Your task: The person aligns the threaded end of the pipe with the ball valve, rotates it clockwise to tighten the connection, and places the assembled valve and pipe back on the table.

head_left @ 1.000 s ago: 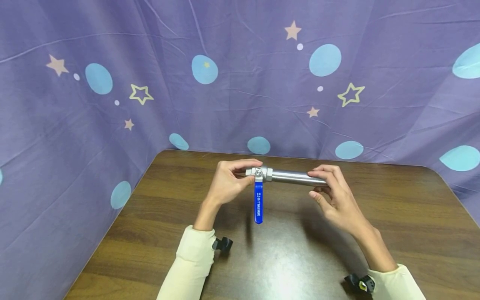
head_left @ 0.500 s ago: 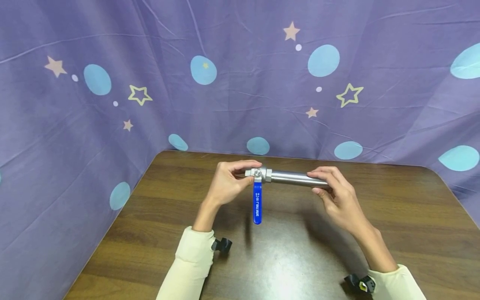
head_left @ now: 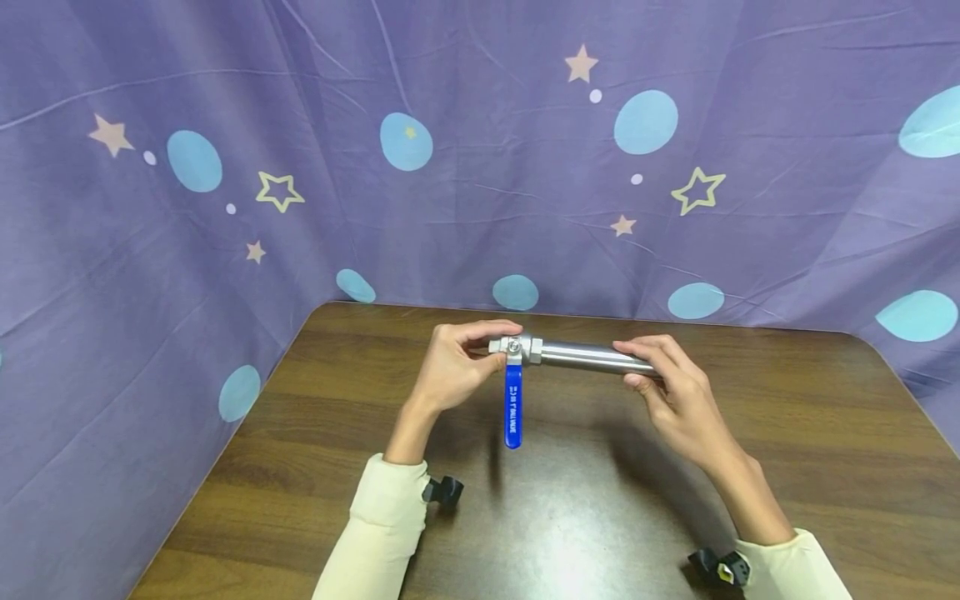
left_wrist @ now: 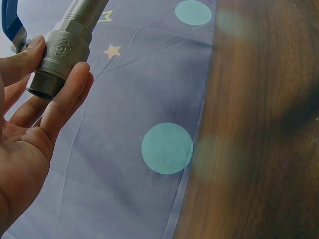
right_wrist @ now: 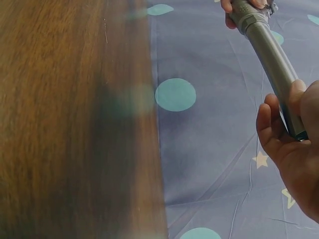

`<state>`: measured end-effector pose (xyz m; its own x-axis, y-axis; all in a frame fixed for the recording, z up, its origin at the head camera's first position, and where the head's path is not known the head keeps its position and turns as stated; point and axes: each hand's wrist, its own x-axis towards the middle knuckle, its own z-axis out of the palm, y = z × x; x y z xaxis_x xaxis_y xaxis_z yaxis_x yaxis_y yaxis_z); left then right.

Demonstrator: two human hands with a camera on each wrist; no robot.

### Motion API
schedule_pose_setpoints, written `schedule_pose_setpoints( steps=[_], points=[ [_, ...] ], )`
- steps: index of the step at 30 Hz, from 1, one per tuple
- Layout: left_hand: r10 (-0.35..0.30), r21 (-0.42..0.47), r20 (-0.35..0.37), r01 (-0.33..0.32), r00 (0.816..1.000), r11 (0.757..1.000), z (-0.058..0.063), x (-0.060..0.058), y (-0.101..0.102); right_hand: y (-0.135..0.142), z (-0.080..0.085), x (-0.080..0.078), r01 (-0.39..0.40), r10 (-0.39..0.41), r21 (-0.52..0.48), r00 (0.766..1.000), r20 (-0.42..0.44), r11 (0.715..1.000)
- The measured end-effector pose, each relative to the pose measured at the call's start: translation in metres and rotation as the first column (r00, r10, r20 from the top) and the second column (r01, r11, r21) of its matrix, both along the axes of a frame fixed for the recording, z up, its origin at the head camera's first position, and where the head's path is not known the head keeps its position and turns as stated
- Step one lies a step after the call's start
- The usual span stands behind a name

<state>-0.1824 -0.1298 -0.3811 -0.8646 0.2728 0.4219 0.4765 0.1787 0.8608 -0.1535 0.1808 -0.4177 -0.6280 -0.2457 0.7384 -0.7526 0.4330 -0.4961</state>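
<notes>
A steel ball valve with a blue lever handle is joined to a smooth metal pipe; the two lie in one line above the table. My left hand pinches the valve body between thumb and fingers at its left end. The lever hangs toward me, square to the pipe. At the pipe's far right end, my right hand grips it with thumb and fingers. In the left wrist view the valve's open threaded end shows beside the palm. The right wrist view shows the pipe's end within the right hand.
Below the hands spreads a brown wooden table, with their shadows on it. A purple curtain with stars and blue spots hangs behind and to the left. Black wrist cameras sit at both cuffs.
The right thumb, apart from the pipe a second ago, now presses on it. The valve and pipe have shifted very slightly left in view; the left hand keeps its hold.
</notes>
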Motion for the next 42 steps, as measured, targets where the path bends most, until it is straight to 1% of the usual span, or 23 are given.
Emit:
schedule_pose_setpoints(
  steps=[9,12,17,20,25,28,32,34,36,39,42],
  points=[
    [-0.004,0.010,-0.001,0.004,1.000,1.000,0.0006,0.0014,-0.0009,0.0022,-0.0009,0.0024,0.007,-0.010,0.054,0.999,0.052,0.999],
    [-0.008,0.012,-0.007,0.008,1.000,1.000,0.0002,0.0012,-0.0012,0.0025,-0.0007,0.0027,0.008,-0.012,0.069,0.999,0.049,0.998],
    [-0.008,0.011,-0.008,0.008,1.000,1.000,-0.0005,0.0006,-0.0008,0.0026,0.0004,0.0041,-0.009,0.003,0.079,0.997,0.080,0.997],
    [-0.007,0.011,-0.008,0.007,1.000,1.000,-0.0002,0.0006,-0.0006,0.0023,0.0005,0.0050,-0.037,0.030,0.063,0.994,0.109,0.997],
    [-0.006,0.008,-0.012,0.006,1.000,1.000,0.0004,0.0000,0.0002,-0.0002,0.0007,0.0049,-0.084,0.083,0.011,0.991,0.101,0.996],
    [-0.006,0.005,-0.006,0.006,1.000,1.000,0.0010,0.0002,0.0006,-0.0018,0.0003,0.0046,-0.099,0.100,-0.011,0.991,0.085,0.995],
    [-0.009,0.003,0.003,0.009,1.000,1.000,0.0009,0.0007,0.0004,-0.0033,-0.0006,0.0032,-0.078,0.078,-0.008,0.997,0.019,0.997],
    [-0.010,0.002,0.003,0.010,1.000,1.000,0.0006,0.0008,0.0003,-0.0037,-0.0008,0.0022,-0.048,0.048,0.001,0.999,-0.017,0.999],
    [-0.012,0.003,0.000,0.012,1.000,1.000,-0.0003,0.0003,0.0002,-0.0037,-0.0009,0.0014,-0.014,0.014,0.012,0.999,-0.036,1.000],
    [-0.012,-0.001,-0.003,0.012,1.000,1.000,-0.0005,0.0003,0.0004,-0.0030,-0.0001,0.0014,0.013,-0.012,0.018,1.000,-0.012,1.000],
    [-0.015,-0.002,-0.003,0.015,1.000,1.000,-0.0008,-0.0001,0.0006,-0.0016,0.0009,0.0014,0.013,-0.014,0.014,1.000,0.017,1.000]
  ],
)
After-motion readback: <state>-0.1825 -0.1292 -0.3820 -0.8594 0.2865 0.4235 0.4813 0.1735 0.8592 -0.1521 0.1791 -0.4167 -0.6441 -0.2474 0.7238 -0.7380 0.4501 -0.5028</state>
